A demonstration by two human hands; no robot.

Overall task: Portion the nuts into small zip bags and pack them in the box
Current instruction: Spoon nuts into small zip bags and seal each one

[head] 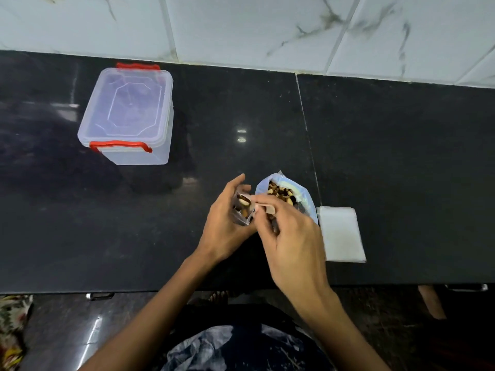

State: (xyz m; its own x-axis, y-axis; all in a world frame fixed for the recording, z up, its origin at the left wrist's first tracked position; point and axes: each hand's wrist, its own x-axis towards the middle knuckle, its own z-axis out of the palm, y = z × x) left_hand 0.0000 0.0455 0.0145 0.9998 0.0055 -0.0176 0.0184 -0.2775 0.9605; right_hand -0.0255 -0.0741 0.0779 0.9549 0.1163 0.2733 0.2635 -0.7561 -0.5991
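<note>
Left hand [223,223] curled round a small zip bag [242,210], held upright just above the tabletop [401,170], mouth open, a few nuts [244,201] visible inside. Right hand [292,236] just beside it, fingertips pinched together at the small bag's mouth, more nuts seemingly cupped under the curled fingers. Directly behind both hands, a larger open bag of nuts [281,192], standing on the tabletop near the middle of the front half, partly hidden by the right hand. Immediately to the right of that bag, a flat stack of empty zip bags [340,234], lying close to the tabletop's front edge. Well apart toward the back left, a clear plastic box [127,116] with its lid on and red clasps [120,145] at the near and far ends, close to the tabletop's rear edge. Beyond the rear edge, a white marbled tile wall [241,28]. Below the front edge, dark floor and a patterned cloth [12,330] at the far left.
</note>
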